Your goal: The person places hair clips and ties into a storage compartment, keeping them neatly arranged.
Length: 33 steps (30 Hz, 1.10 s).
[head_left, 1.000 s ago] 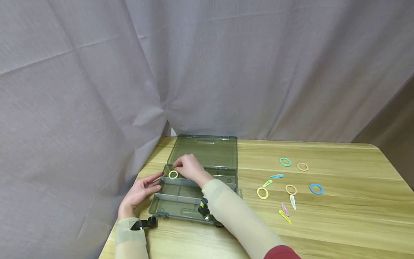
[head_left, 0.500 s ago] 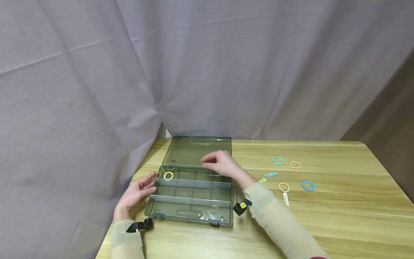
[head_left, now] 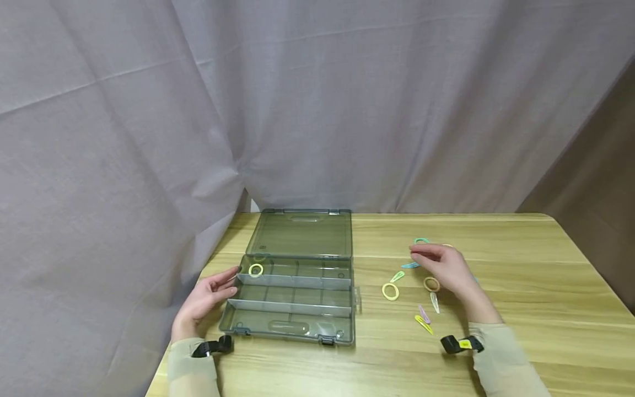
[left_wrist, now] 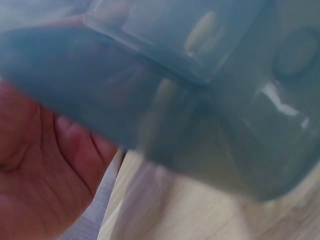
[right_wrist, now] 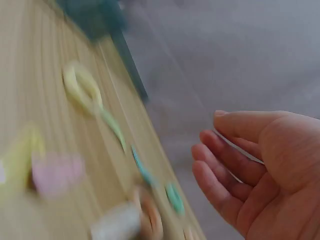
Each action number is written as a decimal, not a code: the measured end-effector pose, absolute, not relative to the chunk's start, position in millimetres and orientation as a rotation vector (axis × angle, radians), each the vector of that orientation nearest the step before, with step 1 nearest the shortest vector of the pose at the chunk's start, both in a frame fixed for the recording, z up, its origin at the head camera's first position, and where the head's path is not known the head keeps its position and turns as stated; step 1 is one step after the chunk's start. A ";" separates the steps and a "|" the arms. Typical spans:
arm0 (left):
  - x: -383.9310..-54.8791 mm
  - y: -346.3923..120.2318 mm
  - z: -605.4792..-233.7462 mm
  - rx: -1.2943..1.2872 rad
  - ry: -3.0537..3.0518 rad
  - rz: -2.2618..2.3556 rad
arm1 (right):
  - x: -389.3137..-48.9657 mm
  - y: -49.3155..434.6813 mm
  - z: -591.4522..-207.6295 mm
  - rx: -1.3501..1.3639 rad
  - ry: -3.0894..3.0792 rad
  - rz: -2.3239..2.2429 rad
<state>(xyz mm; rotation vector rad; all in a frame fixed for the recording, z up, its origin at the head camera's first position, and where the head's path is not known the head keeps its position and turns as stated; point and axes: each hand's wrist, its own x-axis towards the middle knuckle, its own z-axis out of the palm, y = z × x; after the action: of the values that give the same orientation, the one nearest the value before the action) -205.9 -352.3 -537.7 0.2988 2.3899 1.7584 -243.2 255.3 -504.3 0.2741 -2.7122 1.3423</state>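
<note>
A translucent dark green organizer box (head_left: 290, 317) lies with its lid folded back, two grey dividers running across it. One yellow hair tie (head_left: 256, 270) sits in the left end of its back compartment. My left hand (head_left: 204, 300) rests along the box's left side, fingers extended and thumb apart; the left wrist view shows the palm beside the wall. Over the loose hair accessories, my right hand (head_left: 448, 270) hovers with nothing in its loosely bent fingers. Near it are a green hair tie (head_left: 421, 241), a blue snap clip (head_left: 410, 266) and an orange hair tie (head_left: 431, 284), partly overlapped by the hand.
On the wooden table (head_left: 387, 364) also lie a yellow hair tie (head_left: 390, 291) and green (head_left: 397, 277), white (head_left: 434, 302), pink (head_left: 424, 314) and yellow snap clips (head_left: 424, 325). A grey curtain (head_left: 317, 110) hangs behind and at the left.
My right hand has left the box's back compartment and moved right to the loose accessories. The yellow hair tie stays in the compartment. My left hand keeps its place at the box.
</note>
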 end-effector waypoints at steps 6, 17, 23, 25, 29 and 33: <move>-207.0 -353.5 -539.5 0.308 2.370 1.771 | -222.9 313.7 -517.4 0.048 -2.728 1.202; -205.3 -353.4 -540.5 0.307 2.357 1.783 | -206.3 371.3 -527.0 0.002 -2.803 0.985; -204.5 -353.6 -541.9 0.315 2.356 1.772 | -202.8 378.6 -530.7 -0.025 -2.837 0.961; -204.4 -353.8 -542.3 0.315 2.355 1.771 | -202.3 378.6 -530.3 -0.026 -2.842 0.960; -205.0 -354.1 -542.6 0.312 2.343 1.785 | -202.6 378.0 -530.0 -0.008 -2.860 0.953; -206.2 -354.2 -541.9 0.313 2.354 1.776 | -205.1 377.0 -532.9 0.026 -2.892 0.962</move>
<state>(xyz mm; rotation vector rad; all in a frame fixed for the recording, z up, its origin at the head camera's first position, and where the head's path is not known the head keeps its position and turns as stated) -206.2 -354.2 -541.9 0.3132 2.3539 1.7760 -205.1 377.0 -532.9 0.0264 -2.8924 0.9620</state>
